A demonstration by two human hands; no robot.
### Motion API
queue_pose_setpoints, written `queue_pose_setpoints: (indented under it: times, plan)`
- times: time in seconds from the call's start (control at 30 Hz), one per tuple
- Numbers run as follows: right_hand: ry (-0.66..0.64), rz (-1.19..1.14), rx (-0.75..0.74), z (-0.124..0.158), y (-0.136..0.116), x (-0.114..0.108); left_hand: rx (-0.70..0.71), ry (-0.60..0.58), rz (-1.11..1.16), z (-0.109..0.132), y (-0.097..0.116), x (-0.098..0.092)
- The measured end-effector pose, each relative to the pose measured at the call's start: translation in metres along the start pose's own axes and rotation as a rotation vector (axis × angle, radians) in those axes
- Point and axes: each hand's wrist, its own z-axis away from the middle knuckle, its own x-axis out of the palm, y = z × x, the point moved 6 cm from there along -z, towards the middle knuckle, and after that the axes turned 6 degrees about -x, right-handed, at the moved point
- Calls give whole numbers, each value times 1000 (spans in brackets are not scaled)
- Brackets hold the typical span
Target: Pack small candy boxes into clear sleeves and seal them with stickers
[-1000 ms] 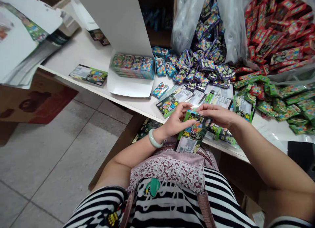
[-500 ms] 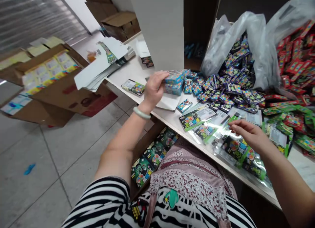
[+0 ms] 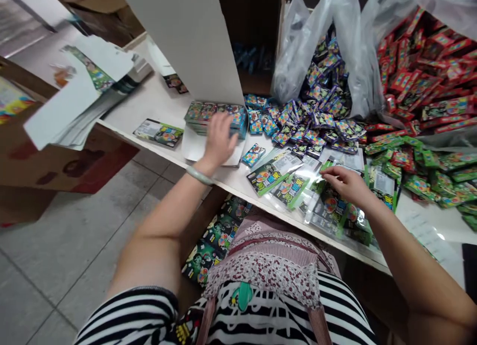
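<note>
My left hand [image 3: 219, 138] rests with its fingers over the front of a stack of small colourful packs [image 3: 197, 111], which sits in a white open box [image 3: 192, 145]. Its fingers are spread a little on the packs. My right hand [image 3: 345, 183] has thumb and fingertips pinched at the edge of clear printed bags [image 3: 331, 206] on the table; what lies between the fingertips is too small to make out. One blue pack [image 3: 254, 154] lies alone between the box and the bags. A black and green printed bag [image 3: 158, 132] lies left of the box.
Piles of purple packs [image 3: 324, 119], red packs [image 3: 428, 86] and green packs [image 3: 428, 171] spread across the back and right, partly in clear plastic sacks [image 3: 357, 46]. Flat white card sheets [image 3: 70, 106] overhang the table's left end. Cartons stand on the floor at left.
My left hand has moved from holding the stack of packs up at an angle to resting on it, now level in the white box. The whole view has shifted to the right.
</note>
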Motion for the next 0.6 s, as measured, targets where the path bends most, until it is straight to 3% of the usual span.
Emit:
queue_pose_setpoints:
  times: [0.03,0.1,0.2,0.33,0.43,0.6]
  plan:
    - [-3,32,-29,-7,-4,6,52,-80,17,12,25,9]
    - [-56,93,-92,-22,-17,25,182,-348,9,39,77,36]
    - [-147,312,-159,-40,-40,57,116,-485,-111,64,117,62]
    - [-166,667,-139,-51,-53,79,-34,-527,-183,69,120,71]
    - [-143,709,-126,-50,-51,84,-46,-536,-123,64,115,70]
    - [-100,691,-116,-45,-41,83,-231,-544,151,38,99,73]
